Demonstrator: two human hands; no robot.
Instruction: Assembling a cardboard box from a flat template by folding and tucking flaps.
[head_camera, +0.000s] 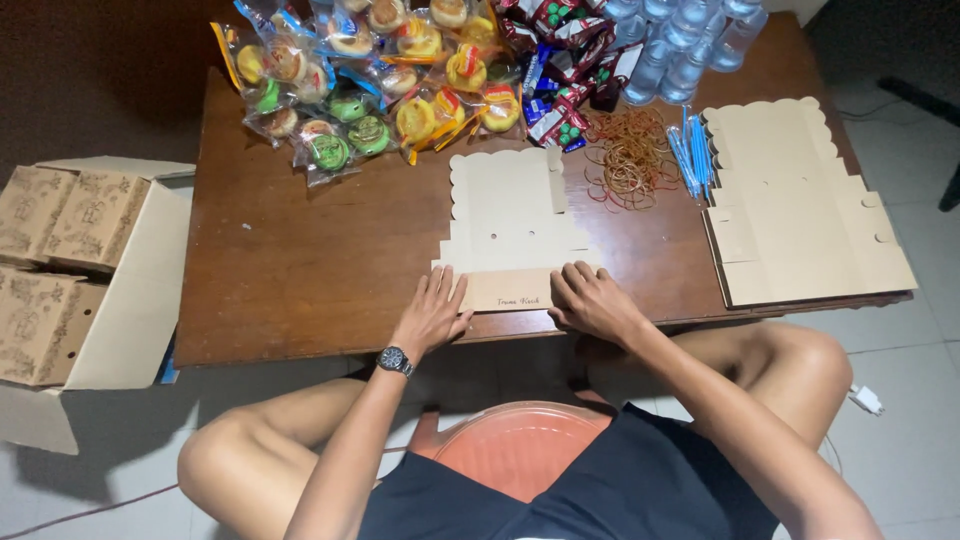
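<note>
A flat, unfolded cardboard box blank (508, 215) with scalloped edges lies on the brown wooden table (300, 260). Its near flap (510, 290) is folded up toward me at the table's front edge. My left hand (432, 312), with a dark wristwatch, presses flat on the left end of that flap. My right hand (590, 298) presses on its right end, fingers curled over the fold.
A stack of flat box blanks (800, 200) lies at the right. Rubber bands (630, 160), blue sticks (690, 160), wrapped pastries (370, 80), snack packets (560, 60) and water bottles (680, 40) fill the far side. An open carton (90, 290) holding folded boxes stands at the left.
</note>
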